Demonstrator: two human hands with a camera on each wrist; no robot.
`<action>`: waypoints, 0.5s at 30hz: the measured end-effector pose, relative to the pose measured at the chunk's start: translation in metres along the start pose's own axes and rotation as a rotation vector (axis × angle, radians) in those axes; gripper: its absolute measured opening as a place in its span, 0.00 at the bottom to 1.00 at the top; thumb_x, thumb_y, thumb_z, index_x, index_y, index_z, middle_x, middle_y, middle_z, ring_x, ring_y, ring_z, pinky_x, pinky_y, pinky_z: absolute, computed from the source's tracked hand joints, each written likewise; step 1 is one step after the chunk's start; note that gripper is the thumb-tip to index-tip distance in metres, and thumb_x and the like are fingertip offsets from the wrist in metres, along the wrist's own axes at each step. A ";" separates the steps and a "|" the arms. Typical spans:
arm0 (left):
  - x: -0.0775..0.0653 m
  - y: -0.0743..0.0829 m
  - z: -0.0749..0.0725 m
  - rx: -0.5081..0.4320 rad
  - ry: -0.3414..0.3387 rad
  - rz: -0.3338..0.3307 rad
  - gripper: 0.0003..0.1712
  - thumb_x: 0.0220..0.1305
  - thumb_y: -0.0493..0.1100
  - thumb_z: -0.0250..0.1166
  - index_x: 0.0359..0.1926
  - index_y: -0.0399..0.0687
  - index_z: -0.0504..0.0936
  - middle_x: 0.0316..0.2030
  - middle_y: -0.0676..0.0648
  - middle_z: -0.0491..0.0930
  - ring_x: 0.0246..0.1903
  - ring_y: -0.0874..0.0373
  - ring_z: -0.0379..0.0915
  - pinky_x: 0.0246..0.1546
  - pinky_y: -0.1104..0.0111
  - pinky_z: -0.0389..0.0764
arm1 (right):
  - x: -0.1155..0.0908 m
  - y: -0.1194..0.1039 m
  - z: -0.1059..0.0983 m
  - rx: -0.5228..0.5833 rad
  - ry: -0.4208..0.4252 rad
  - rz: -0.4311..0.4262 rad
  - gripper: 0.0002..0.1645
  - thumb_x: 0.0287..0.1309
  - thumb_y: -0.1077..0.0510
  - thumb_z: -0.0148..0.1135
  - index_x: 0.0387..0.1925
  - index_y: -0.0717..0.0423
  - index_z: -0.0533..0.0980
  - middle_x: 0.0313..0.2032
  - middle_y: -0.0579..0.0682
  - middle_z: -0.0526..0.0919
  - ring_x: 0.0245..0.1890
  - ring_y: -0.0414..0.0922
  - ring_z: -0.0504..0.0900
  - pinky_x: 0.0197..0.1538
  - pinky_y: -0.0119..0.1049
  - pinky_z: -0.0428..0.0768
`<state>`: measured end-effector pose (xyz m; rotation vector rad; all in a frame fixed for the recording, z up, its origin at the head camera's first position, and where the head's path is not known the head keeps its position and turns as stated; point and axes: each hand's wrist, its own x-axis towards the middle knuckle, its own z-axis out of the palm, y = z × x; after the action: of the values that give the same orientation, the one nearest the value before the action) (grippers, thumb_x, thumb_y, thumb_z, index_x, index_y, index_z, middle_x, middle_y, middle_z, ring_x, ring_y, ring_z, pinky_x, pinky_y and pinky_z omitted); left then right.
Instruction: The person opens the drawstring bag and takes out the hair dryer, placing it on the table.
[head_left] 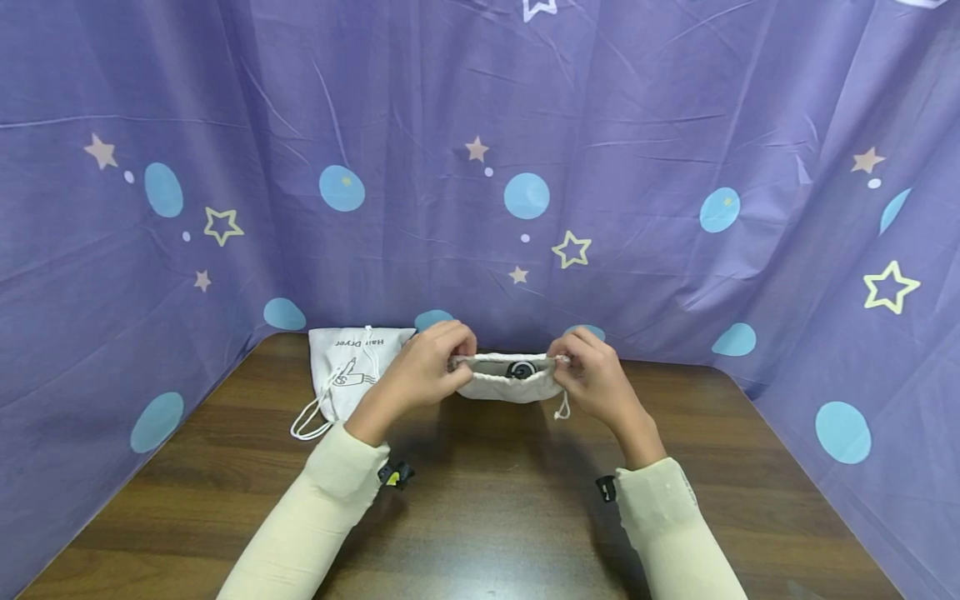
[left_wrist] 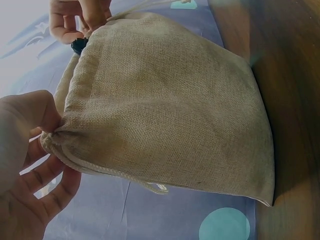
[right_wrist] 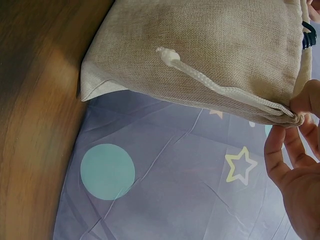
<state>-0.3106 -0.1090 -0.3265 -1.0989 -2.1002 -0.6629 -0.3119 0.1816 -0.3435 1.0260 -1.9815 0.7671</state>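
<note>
A pale cloth drawstring bag [head_left: 510, 388] stands upright on the table, its mouth spread wide between both hands. My left hand [head_left: 435, 362] pinches the left end of the rim. At the right end, beside the knotted cord [right_wrist: 210, 82], my right hand [head_left: 596, 375] pinches the rim between thumb and fingers. Inside the opening shows a black item with a round, ringed end [head_left: 521, 369]; the rest of it is hidden by the cloth. In the left wrist view the bag's plain side [left_wrist: 165, 100] faces the camera, its lower edge at the tabletop.
A second white drawstring bag [head_left: 348, 358], printed "Hair Dryer" with a line drawing, lies at the back left, its cord loops trailing on the brown wooden table [head_left: 495, 500]. A purple curtain [head_left: 450, 100] with stars and dots hangs close behind and along both sides.
</note>
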 end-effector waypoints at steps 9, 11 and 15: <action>0.001 -0.001 0.000 0.014 0.020 -0.024 0.08 0.46 0.32 0.63 0.29 0.45 0.76 0.27 0.52 0.71 0.31 0.58 0.67 0.32 0.67 0.70 | 0.001 0.000 0.000 0.020 -0.003 -0.003 0.16 0.44 0.77 0.64 0.32 0.57 0.80 0.32 0.47 0.78 0.29 0.41 0.75 0.35 0.27 0.72; 0.001 -0.001 0.000 0.003 0.029 -0.019 0.08 0.46 0.31 0.62 0.29 0.45 0.76 0.27 0.51 0.71 0.31 0.58 0.67 0.32 0.67 0.70 | 0.001 0.000 0.000 0.012 -0.004 -0.006 0.17 0.43 0.78 0.65 0.32 0.57 0.80 0.32 0.48 0.78 0.30 0.41 0.75 0.34 0.28 0.73; 0.001 -0.001 0.000 -0.010 0.035 -0.007 0.08 0.45 0.30 0.61 0.29 0.44 0.76 0.26 0.51 0.71 0.31 0.58 0.66 0.32 0.66 0.70 | 0.000 0.000 -0.001 -0.010 -0.016 0.008 0.17 0.42 0.77 0.65 0.32 0.57 0.80 0.32 0.48 0.79 0.30 0.41 0.75 0.33 0.30 0.73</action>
<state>-0.3122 -0.1087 -0.3256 -1.0784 -2.0741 -0.6922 -0.3114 0.1820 -0.3430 1.0214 -2.0024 0.7544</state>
